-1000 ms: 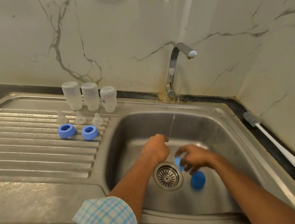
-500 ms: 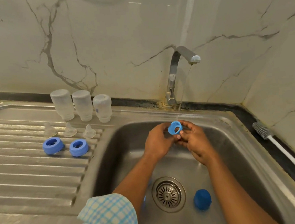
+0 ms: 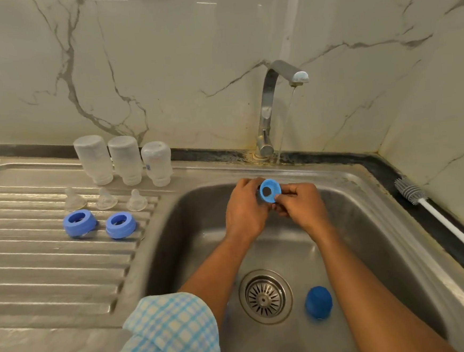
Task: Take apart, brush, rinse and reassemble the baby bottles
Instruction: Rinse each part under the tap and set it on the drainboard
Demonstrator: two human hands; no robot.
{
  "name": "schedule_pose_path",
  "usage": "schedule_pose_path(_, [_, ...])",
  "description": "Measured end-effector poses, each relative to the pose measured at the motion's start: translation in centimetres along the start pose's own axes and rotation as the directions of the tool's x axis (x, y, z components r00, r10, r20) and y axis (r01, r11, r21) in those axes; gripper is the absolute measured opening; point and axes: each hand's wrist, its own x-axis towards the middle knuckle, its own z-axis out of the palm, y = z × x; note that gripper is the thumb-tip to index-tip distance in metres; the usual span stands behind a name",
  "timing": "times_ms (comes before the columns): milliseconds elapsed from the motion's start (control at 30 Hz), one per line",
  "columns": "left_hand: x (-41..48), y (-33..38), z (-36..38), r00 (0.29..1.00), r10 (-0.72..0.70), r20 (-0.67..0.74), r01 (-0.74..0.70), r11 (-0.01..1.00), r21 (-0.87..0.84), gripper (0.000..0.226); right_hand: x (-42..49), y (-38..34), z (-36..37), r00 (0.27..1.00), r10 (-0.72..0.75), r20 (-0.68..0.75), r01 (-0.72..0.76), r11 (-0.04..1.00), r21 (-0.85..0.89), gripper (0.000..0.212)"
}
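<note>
While two spare rings (image 3: 79,223) sit mid-left on the drainboard (image 3: 51,262), left hand (image 3: 243,211) fingers pinch the third ring (image 3: 269,191) at centre. The right hand (image 3: 302,207) pinches its other edge, near the stream (image 3: 285,127). Get it fully under water, rotate, flush threads, grip light.

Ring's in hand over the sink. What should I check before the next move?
1. Grip: left hand and right hand pinch the blue plastic screw ring: ok.
2. Steel tap running: ok.
3. Water stream hitting the ring: cannot tell.
4. Free ribs on the steel drainboard beside the two blue rings lying there: ok.
5. Blue dome cap out of the basin: not ok, it lies beside the drain strainer.
6. White-handled bottle brush on the right counter: ok.
</note>
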Motion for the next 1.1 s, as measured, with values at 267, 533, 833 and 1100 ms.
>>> schedule_pose_path(267, [-0.5,-0.6,-0.3,0.954,0.251,0.165,-0.286,0.927,0.242,0.049,0.3,1.2,0.6,0.98,-0.126,-0.155,0.064,0.933,-0.355,0.008])
schedule_pose_path(533, [-0.7,-1.6,-0.5,0.964,0.221,0.151,-0.257,0.919,0.298,0.04,0.0,0.8,1.2,0.996,-0.088,0.027,0.093,0.95,-0.3,0.011])
schedule_pose_path(833, [-0.5,-1.4,-0.2,0.96,0.216,0.181,-0.267,0.902,0.34,0.038,0.0,1.1,1.5,0.99,-0.124,-0.065,0.095,0.935,-0.342,0.016])
schedule_pose_path(1100, [-0.5,-1.5,-0.4,0.936,0.27,0.224,-0.339,0.861,0.379,0.043,0.1,1.4,1.1,0.991,-0.112,-0.07,0.073,0.905,-0.418,0.003])
